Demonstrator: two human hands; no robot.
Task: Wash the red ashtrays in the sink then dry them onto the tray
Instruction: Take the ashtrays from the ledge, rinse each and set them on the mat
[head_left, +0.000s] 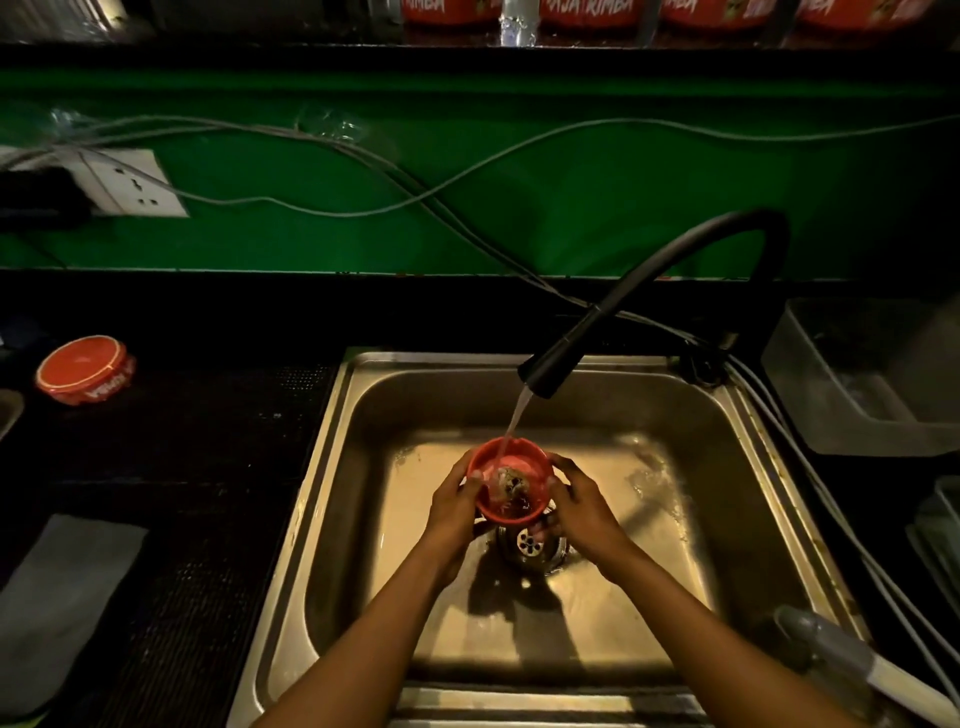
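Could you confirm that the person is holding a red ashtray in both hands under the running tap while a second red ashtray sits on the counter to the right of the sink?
Not quite: the second red ashtray sits on the counter to the left of the sink, as the head view shows. The rest holds: the left hand and right hand hold a red ashtray under the running tap.

A red ashtray (511, 480) sits over a steel-grey sink (332, 467) beneath a black faucet (649, 291), with another red, white-lettered ashtray (85, 369) on the black desk (208, 441) before a green wall (519, 171).
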